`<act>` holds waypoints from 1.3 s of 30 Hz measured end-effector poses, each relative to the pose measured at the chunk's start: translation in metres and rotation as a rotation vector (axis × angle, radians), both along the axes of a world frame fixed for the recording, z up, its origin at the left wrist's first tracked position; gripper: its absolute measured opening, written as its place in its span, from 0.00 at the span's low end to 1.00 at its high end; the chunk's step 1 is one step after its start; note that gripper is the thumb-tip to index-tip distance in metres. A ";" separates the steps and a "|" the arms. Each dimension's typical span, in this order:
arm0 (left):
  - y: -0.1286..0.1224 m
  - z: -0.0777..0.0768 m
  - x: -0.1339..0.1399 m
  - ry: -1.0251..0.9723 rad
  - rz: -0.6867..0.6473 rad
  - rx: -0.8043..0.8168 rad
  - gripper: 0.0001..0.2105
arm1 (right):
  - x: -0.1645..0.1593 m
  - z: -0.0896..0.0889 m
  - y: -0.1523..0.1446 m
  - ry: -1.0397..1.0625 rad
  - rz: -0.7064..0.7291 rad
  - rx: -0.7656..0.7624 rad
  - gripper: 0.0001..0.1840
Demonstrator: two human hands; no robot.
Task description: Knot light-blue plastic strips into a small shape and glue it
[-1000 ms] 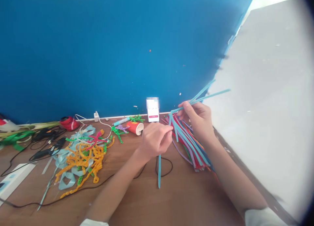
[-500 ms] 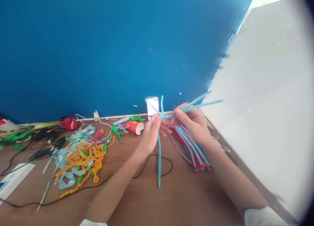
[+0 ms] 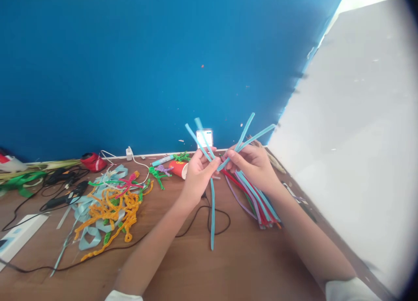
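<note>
Between my two hands, above the table, is a set of light blue pipe cleaners (image 3: 244,129) with their ends fanned out to the upper left and upper right. My left hand (image 3: 196,179) pinches them near their lower middle, thumb toward the right. Thumb and fingers of my right hand (image 3: 253,164) close on the right-hand part. Below the left hand, another light blue pipe cleaner (image 3: 212,218) runs down the table; its upper end is hidden behind the hand. Under my right hand lies a bundle of coloured pipe cleaners (image 3: 257,201), partly covered by the forearm.
A phone (image 3: 205,138) leans at the blue wall. Leftward are a red paper cup (image 3: 178,168), a marker (image 3: 162,160), twisted green figures (image 3: 157,177), a heap of orange pipe cleaners (image 3: 112,209) with blue ribbon, and a power strip (image 3: 24,235). A black cable (image 3: 130,246) crosses the table.
The held pipe cleaners have swung more upright, their ends now forming two V shapes. My right hand has tilted and shifted slightly left; the left hand has turned a little.
</note>
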State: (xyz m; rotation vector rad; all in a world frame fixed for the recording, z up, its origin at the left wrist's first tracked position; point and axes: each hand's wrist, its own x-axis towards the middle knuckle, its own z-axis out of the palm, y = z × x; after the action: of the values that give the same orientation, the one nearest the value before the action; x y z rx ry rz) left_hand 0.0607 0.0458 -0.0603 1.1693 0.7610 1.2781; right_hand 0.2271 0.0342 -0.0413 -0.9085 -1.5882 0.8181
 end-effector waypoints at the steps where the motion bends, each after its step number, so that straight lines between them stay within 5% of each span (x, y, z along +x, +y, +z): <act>1: 0.000 0.001 -0.001 -0.038 0.022 -0.012 0.20 | 0.000 0.000 0.000 0.015 -0.031 0.009 0.17; 8: 0.009 0.000 -0.004 -0.152 0.136 -0.021 0.15 | 0.000 0.004 -0.001 0.108 -0.185 0.062 0.15; 15: 0.010 -0.010 -0.001 0.027 0.107 -0.002 0.15 | -0.001 0.006 -0.001 0.096 -0.187 0.019 0.19; 31: 0.005 -0.009 -0.001 -0.050 0.079 0.042 0.08 | 0.003 0.002 0.005 0.206 -0.300 0.034 0.17; 39: 0.002 -0.002 -0.011 0.037 -0.259 0.220 0.14 | 0.011 0.005 0.006 0.233 -0.398 0.046 0.18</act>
State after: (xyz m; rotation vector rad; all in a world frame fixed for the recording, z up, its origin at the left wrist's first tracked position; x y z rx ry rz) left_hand 0.0496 0.0479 -0.0627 1.4222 0.4845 1.1447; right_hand 0.2380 0.0401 -0.0362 -1.0141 -1.1692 0.5783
